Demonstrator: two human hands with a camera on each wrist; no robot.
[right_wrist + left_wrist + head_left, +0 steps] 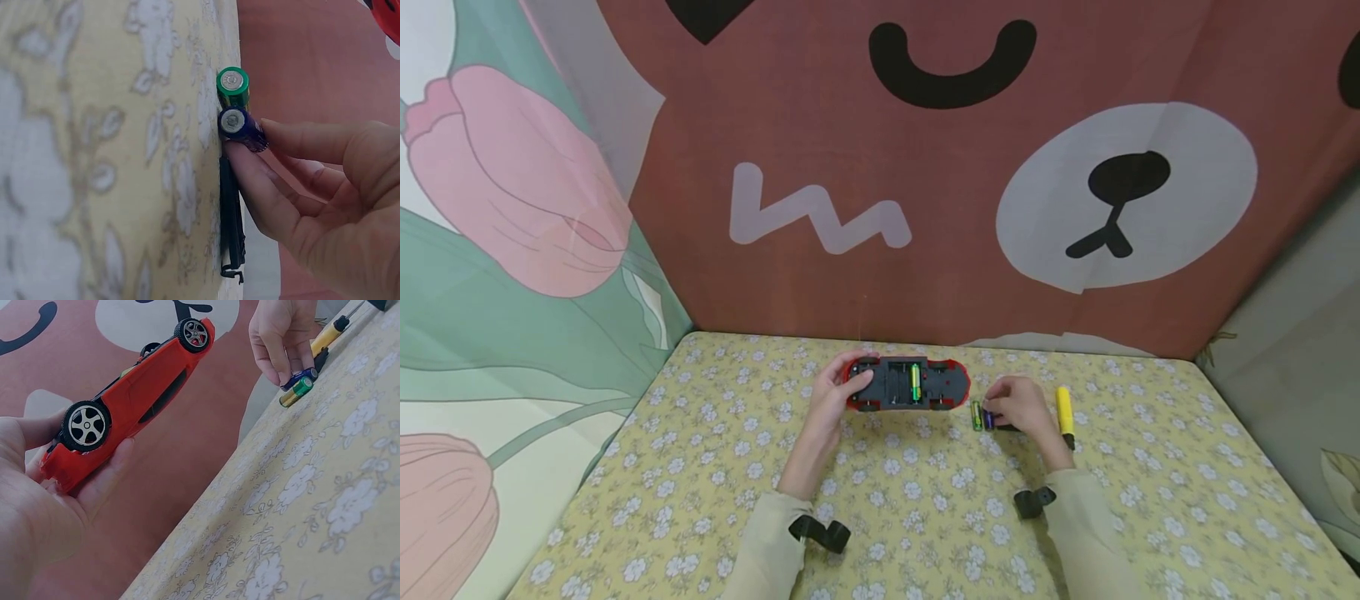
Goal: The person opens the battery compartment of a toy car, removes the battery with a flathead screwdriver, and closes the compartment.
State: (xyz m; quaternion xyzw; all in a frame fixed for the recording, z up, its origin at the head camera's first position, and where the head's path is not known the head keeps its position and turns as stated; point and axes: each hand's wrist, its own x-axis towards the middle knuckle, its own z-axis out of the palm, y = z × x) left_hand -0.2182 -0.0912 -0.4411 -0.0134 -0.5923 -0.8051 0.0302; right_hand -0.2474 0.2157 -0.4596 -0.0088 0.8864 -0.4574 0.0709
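Observation:
My left hand [826, 402] grips the rear or front end of a red toy car [140, 403], its thumb on the dark underside. The car is raised, with its underside turned toward the head view. One green-and-gold battery [916, 382] lies in the uncovered battery compartment [897, 385]. Over the table at the right, my right hand [1024, 407] pinches a dark blue battery [240, 128] between thumb and finger. Right beside it a second green battery [233, 87] lies on the cloth. A thin black plastic cover [230, 212] lies under the right hand, mostly hidden in the head view.
A screwdriver [1064, 408] with a yellow handle lies to the right of my right hand. The table [910, 517] has a yellow flowered cloth. Behind it hangs a brown printed curtain [940, 275], with other printed cloths at both sides. Each wrist wears a black camera.

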